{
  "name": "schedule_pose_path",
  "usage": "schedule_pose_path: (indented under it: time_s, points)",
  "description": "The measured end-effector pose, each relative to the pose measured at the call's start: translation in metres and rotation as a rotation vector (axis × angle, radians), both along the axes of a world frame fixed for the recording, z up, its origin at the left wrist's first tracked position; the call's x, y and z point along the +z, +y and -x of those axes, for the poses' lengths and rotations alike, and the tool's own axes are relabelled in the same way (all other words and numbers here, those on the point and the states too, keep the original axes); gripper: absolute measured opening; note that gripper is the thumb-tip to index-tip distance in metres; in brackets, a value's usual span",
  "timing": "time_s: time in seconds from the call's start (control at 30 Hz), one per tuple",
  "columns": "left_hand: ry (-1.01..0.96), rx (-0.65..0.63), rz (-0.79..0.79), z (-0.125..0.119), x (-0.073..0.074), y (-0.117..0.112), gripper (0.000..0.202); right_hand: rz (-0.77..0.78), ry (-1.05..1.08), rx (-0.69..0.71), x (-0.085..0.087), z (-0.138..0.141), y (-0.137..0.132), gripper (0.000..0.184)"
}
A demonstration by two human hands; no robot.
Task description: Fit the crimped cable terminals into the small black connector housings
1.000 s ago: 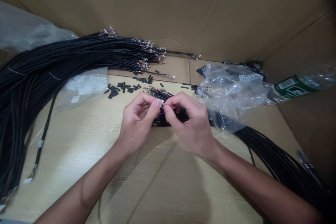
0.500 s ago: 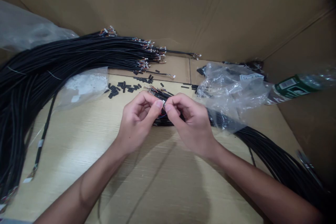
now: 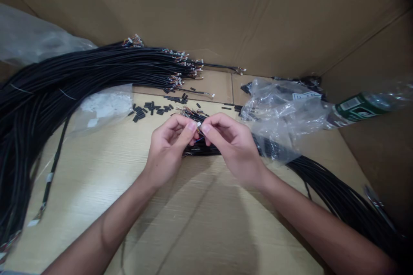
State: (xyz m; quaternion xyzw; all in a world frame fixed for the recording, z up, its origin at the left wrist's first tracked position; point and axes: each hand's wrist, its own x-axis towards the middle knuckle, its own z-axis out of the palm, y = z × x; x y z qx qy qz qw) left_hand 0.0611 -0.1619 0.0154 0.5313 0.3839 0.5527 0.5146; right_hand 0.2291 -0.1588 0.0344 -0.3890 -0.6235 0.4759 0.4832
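Observation:
Between my two hands is a small white connector (image 3: 199, 124) with thin coloured wires running from it. My left hand (image 3: 172, 144) pinches it from the left with thumb and forefinger. From the right, my right hand (image 3: 230, 146) pinches close against it, gripping what look like its thin wires; the fingers hide most of them. Behind and below the fingertips lies a bundle of black cables (image 3: 203, 150), its bare wire ends pointing to the upper left. Short black tube pieces (image 3: 151, 107) are scattered beyond my left hand.
A thick bundle of black cables (image 3: 106, 64) with white connectors fills the left and back. A bag of white parts (image 3: 103, 107) lies beside it. To the right are a crumpled clear bag (image 3: 280, 111) and a green-labelled plastic bottle (image 3: 361, 107). Cardboard walls (image 3: 206, 8) enclose the table.
The fingertips have shifted slightly, and more of the white connector shows between them. Both hands keep their pinch in nearly the same place.

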Motion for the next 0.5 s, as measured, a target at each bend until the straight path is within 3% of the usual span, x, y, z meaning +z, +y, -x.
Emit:
schedule_pose_path:
  time_s: [0.3,0.5]
  points:
    - [-0.09,-0.055,-0.013,0.0065,-0.0048,0.0011,0.01,0.011,0.063,0.0,-0.0036,-0.0006,0.0047,0.017]
    - [-0.109,-0.078,-0.029,0.0077,-0.0064,0.0004,0.013,-0.006,0.072,-0.03,-0.0042,-0.0029,0.0059,0.01]
